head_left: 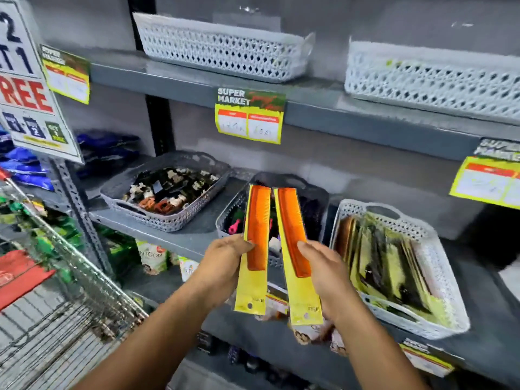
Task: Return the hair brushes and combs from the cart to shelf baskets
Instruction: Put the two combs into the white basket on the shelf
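Here, two hands each pinch one orange comb on a yellow card, left hand (222,263) holding left comb (256,229), right hand (326,274) holding right comb (292,232), before three shelf baskets (439,280).

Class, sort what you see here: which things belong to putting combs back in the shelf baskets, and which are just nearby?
Part of the job:
left hand
right hand
left comb
right comb
white basket of combs
cart

Just nearby:
basket of hair clips
price tag
blue packets
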Available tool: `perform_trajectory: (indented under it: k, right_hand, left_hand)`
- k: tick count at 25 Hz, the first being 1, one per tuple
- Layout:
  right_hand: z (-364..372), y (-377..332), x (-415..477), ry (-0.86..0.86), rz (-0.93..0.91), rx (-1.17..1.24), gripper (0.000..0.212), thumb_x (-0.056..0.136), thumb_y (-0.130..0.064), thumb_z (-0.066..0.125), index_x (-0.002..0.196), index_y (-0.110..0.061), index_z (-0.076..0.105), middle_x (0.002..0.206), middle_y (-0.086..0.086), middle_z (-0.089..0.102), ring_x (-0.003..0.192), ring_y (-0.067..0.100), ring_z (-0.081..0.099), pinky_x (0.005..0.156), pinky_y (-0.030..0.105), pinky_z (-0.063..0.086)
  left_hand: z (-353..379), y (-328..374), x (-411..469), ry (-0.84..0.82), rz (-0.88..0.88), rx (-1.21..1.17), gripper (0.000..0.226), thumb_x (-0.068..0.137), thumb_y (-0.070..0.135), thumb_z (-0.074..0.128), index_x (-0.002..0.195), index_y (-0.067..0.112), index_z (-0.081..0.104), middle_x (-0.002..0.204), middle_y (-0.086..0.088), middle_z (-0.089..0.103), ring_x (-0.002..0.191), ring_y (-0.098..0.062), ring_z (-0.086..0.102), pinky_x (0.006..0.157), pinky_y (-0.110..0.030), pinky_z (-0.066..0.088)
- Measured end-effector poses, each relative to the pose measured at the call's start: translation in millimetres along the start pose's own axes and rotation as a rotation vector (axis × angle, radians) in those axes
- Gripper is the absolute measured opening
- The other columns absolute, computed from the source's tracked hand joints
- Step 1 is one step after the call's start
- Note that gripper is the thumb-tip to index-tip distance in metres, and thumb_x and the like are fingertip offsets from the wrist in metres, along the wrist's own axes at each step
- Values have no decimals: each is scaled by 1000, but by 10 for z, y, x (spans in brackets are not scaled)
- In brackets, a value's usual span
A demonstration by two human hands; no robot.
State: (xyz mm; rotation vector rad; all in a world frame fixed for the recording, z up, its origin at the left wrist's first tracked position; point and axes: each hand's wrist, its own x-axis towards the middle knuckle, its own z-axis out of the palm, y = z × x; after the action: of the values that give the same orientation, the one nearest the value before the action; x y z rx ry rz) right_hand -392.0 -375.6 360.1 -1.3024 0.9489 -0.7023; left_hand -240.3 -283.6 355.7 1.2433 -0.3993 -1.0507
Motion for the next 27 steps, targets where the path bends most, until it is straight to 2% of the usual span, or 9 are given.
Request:
perform_trajectory:
  k: [3, 5, 8, 11, 14, 17, 20, 24, 27]
  right_hand:
    - [-432, -62, 36, 145, -24, -10, 40, 90, -31, 61, 127, -15, 56, 130, 1, 56, 110, 11, 48, 91, 28, 34]
    - [-661, -121, 29, 210, -42, -18, 38, 89, -32, 61, 124, -16, 59, 128, -1, 57, 113, 13, 50, 92, 29, 36]
    - [-1009, -233, 13, 314, -61, -22, 33, 91, -27, 60, 121, -15, 60, 121, -3, 56, 110, 12, 49, 90, 27, 33]
    - [-1348, -287, 57, 386, -91, -33, 32, 92, -22, 59, 122, -12, 60, 123, -3, 53, 109, 11, 49, 91, 25, 33]
    - [-1596, -330, 130, 418, -144, -86, 33, 93, -14, 56, 125, -7, 58, 122, 1, 55, 108, 11, 50, 90, 22, 33]
    - [-1855, -314, 261, 455, -177, -161, 37, 94, -14, 55, 130, -6, 53, 121, -2, 55, 113, 12, 50, 94, 24, 34]
    - [-2067, -231, 422, 471, -174, -241, 38, 95, -17, 53, 133, -8, 51, 132, 4, 55, 122, 17, 51, 101, 29, 38]
    - [-2168, -85, 650, 501, -99, -393, 39, 96, -20, 52, 133, -10, 51, 132, 8, 56, 118, 23, 53, 97, 32, 43]
    - [-2156, 93, 784, 530, -46, -596, 38, 95, -20, 50, 130, -8, 54, 130, 13, 58, 120, 32, 53, 97, 35, 45]
  left_hand:
    - [429, 11, 199, -108, -11, 41, 19, 92, -1, 50, 98, -5, 67, 76, -13, 67, 59, -20, 63, 55, -27, 52]
    - [677, 7, 301, -146, -3, 62, 17, 92, -2, 51, 100, -7, 65, 77, -13, 65, 60, -19, 62, 54, -26, 53]
    - [1087, -34, 459, -207, -1, 110, 20, 90, -2, 53, 105, -11, 62, 93, -18, 65, 79, -26, 62, 77, -37, 53]
    - [1481, -87, 530, -260, -12, 136, 21, 91, -6, 49, 107, -9, 62, 92, -20, 62, 73, -25, 60, 64, -32, 52]
    - [1760, -149, 652, -251, -3, 202, 18, 89, -8, 49, 96, -4, 65, 85, -17, 64, 72, -26, 62, 66, -36, 52]
    - [2016, -223, 815, -206, 9, 313, 17, 83, -9, 54, 84, 5, 65, 88, -17, 67, 83, -30, 63, 82, -48, 54]
    - [2211, -340, 1004, -137, 27, 384, 19, 80, -7, 60, 77, 11, 63, 88, -14, 69, 91, -33, 66, 90, -47, 53]
    - [2439, -575, 1221, -90, 25, 620, 17, 79, 2, 68, 93, 2, 58, 98, -16, 66, 94, -31, 64, 89, -40, 54]
    - [2541, -728, 1247, -64, 46, 812, 43, 83, 7, 63, 123, -3, 53, 113, -22, 67, 107, -34, 64, 94, -41, 52]
